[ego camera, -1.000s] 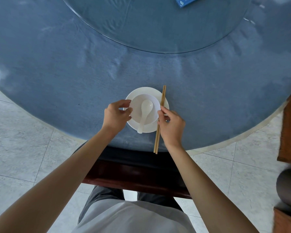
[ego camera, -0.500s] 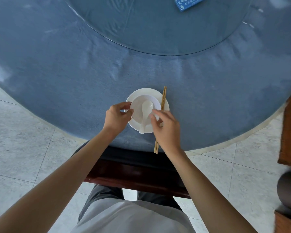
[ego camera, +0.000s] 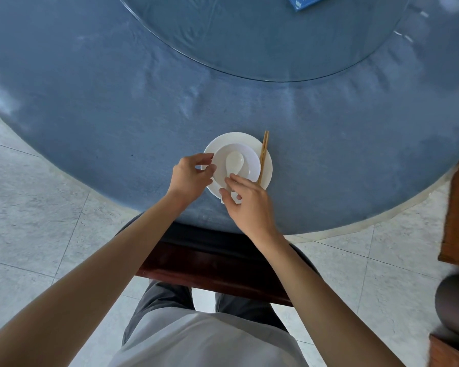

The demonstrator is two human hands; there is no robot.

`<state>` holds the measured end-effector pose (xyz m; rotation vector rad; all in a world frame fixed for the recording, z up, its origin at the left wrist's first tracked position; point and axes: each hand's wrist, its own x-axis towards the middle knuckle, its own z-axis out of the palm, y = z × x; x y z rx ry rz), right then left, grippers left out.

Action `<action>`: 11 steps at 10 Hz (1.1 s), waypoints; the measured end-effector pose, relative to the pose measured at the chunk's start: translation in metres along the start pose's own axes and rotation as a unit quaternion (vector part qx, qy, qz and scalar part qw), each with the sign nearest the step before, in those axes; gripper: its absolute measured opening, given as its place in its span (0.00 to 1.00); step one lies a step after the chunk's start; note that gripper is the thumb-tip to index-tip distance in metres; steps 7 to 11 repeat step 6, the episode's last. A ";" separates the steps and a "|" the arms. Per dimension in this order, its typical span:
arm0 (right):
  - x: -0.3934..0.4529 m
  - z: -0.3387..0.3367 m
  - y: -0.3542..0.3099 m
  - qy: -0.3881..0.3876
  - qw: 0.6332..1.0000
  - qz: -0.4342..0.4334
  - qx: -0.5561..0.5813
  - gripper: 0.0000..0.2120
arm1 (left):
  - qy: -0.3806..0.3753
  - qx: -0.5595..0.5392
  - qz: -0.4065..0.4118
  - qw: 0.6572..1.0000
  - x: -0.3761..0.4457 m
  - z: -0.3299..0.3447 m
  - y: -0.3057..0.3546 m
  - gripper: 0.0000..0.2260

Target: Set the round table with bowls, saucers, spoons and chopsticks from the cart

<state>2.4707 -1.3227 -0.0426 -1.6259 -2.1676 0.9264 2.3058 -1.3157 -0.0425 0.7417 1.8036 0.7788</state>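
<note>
The rim of the bowl point(ego camera: 245, 161) is pinched by the left hand point(ego camera: 190, 176); the bowl sits in the saucer point(ego camera: 268, 168) near the table point(ego camera: 90, 102) edge. The spoon point(ego camera: 233, 165) handle is pinched by the right hand point(ego camera: 249, 205). All three are judged hard, smooth, light and breakable, best held at rim or handle. The chopsticks point(ego camera: 263, 152) lie across the saucer's right rim and could be knocked. A glass turntable point(ego camera: 249, 35) is seen well beyond.
</note>
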 end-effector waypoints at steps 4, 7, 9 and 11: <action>-0.003 0.000 0.005 0.012 0.999 0.007 0.048 0.15 | 0.007 0.016 0.001 1.000 -0.003 0.000 -0.001 0.16; -0.009 -0.022 0.003 0.063 0.997 -0.002 0.046 0.14 | 0.021 0.093 0.052 0.994 -0.019 -0.006 0.016 0.18; -0.009 -0.022 0.003 0.063 0.997 -0.002 0.046 0.14 | 0.021 0.093 0.052 0.994 -0.019 -0.006 0.016 0.18; -0.009 -0.022 0.003 0.063 0.997 -0.002 0.046 0.14 | 0.021 0.093 0.052 0.994 -0.019 -0.006 0.016 0.18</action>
